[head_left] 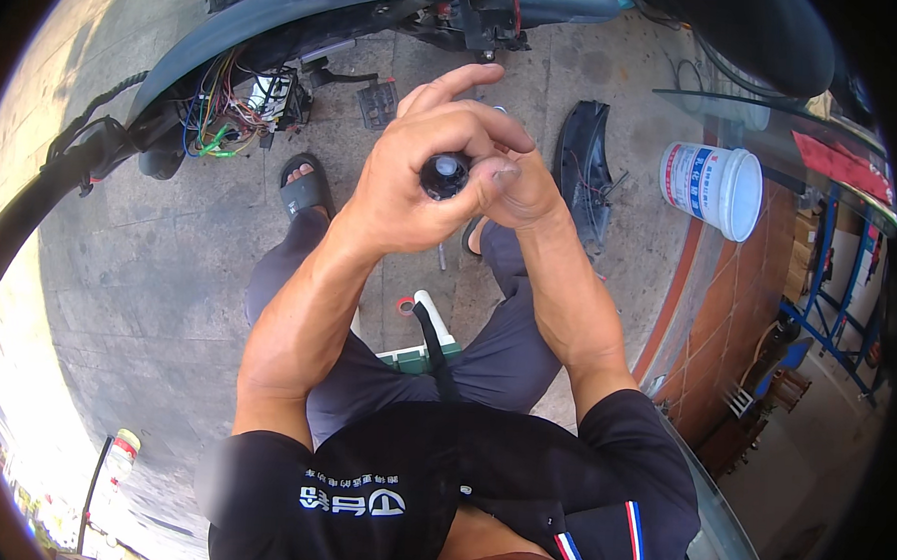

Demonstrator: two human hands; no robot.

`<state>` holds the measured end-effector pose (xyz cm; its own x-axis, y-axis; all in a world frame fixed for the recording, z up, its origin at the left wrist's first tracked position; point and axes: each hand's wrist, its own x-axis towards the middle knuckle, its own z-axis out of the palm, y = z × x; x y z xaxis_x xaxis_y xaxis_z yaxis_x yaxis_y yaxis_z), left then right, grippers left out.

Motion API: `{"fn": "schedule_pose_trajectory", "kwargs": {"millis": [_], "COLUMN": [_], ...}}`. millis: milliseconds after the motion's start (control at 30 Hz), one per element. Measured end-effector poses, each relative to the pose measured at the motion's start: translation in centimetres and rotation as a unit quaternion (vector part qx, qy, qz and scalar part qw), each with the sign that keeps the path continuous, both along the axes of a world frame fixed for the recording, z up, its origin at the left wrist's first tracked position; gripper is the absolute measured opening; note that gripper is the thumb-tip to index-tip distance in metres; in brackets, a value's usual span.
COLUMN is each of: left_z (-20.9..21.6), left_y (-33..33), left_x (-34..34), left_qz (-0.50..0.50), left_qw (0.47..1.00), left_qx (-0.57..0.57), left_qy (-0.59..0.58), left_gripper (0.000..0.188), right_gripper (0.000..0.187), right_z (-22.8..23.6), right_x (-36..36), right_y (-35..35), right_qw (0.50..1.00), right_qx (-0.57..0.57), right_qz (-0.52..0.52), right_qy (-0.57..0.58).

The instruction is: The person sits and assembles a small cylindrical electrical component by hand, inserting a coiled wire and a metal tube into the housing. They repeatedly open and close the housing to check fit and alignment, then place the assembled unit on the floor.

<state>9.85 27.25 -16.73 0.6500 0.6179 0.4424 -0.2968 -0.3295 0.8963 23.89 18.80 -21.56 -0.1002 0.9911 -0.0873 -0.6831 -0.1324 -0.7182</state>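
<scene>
My left hand [399,163] is wrapped round a black tool handle [445,176], seen end-on with a pale centre. What the other end of the handle carries is hidden beneath my hands. Against it on the right lies my right hand [533,189], its fingers mostly hidden behind the left, so its grip does not show. Beyond both hands stands a two-wheeler with a dark body panel [270,22]. From its opened part hang many-coloured wires [215,120] beside a white-labelled unit [269,97].
A removed black curved panel [582,156] lies on the paving, near a white bucket [741,193]. A black pedal-like block [377,104] lies beyond my left foot in a sandal [307,187]. Between my legs are a green-and-white seat or box [415,361] and a red tape ring [404,306].
</scene>
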Motion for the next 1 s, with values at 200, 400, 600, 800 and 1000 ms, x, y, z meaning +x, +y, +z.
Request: {"fn": "schedule_pose_trajectory", "kwargs": {"millis": [200, 400, 600, 800, 1000], "left_z": [-0.1, -0.7, -1.1, -1.6, -1.9], "left_y": [0.3, 0.5, -0.3, -0.6, -0.7], "left_x": [0.2, 0.3, 0.8, 1.3, 1.5], "left_qz": [-0.038, -0.073, 0.009, 0.066, 0.056], "left_qw": [0.996, 0.986, 0.959, 0.886, 0.946], "left_qx": [-0.061, -0.126, -0.272, -0.449, -0.314], "left_qy": [-0.054, -0.08, -0.081, -0.091, -0.06], "left_gripper": [0.022, 0.027, 0.029, 0.028, 0.025], "right_gripper": [0.06, 0.057, 0.043, 0.04, 0.047], "right_z": [0.8, 2.0, 2.4, 1.8, 2.8], "right_x": [-0.5, 0.4, 0.3, -0.9, -0.9], "right_y": [0.1, 0.0, 0.2, 0.2, -0.6], "right_qw": [1.0, 0.999, 0.998, 0.958, 0.906], "right_qx": [-0.023, -0.047, -0.063, -0.066, -0.016], "right_qz": [-0.011, 0.012, -0.027, -0.146, -0.119], "right_qy": [-0.008, -0.012, 0.004, -0.236, -0.405]}}
